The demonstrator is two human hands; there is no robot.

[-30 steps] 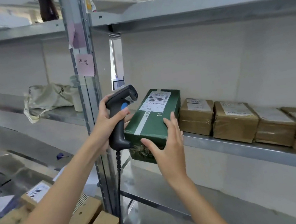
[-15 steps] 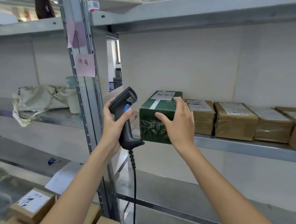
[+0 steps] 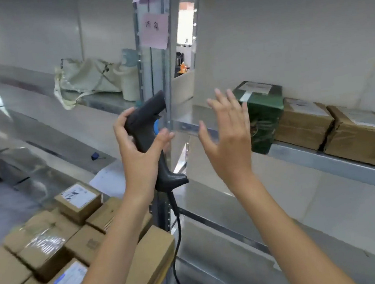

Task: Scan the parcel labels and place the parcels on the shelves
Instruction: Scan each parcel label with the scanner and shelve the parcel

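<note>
Green parcel [image 3: 264, 115] set on the metal shelf [image 3: 336, 161] beside brown boxes [image 3: 305, 125], right hand [image 3: 225, 137] spread and apart from it, scanner [image 3: 150, 131] gripped by left hand [image 3: 139, 151].

Bright, even light; motion-blurred edges

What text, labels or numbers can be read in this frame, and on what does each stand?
Nothing reads with certainty.
pink note on the shelf post: two handwritten characters, too blurred to quote.
green parcel: white top label, print blurred.
brown parcels on the shelf: labels blurred.
stacked cartons, lower left: printed labels, too small and blurred.
scanner: no marking visible.
</note>
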